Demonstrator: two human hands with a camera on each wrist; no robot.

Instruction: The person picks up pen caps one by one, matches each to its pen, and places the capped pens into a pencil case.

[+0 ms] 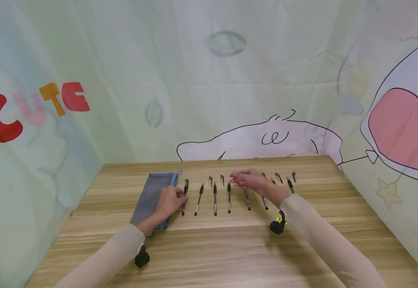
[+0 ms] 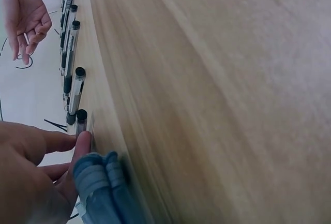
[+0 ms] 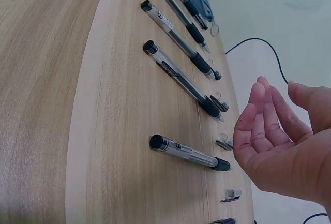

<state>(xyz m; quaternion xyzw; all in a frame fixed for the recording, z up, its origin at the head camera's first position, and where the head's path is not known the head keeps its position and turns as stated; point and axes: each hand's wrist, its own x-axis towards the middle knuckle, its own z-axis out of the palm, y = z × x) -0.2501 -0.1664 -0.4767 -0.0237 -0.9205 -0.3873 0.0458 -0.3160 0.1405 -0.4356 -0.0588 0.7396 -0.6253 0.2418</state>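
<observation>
My left hand [image 1: 171,201] pinches the leftmost black gel pen [image 1: 186,185] between thumb and finger; the pen lies on the table with a cap on its far end. In the left wrist view, that pen's near end [image 2: 81,115] shows between the fingertips. My right hand [image 1: 249,179] hovers over the row's far side, fingers loosely bent, and no object is plain in it. Below it lie several uncapped pens in a row, such as one pen [image 3: 189,154] in the right wrist view. Loose caps [image 1: 222,179] lie beyond their tips.
A grey-blue zippered pouch [image 1: 152,192] lies left of the pens, close by the left hand, with a ring at its far corner. The wooden table [image 1: 223,256] ends at a printed curtain [image 1: 194,80] behind and at both sides.
</observation>
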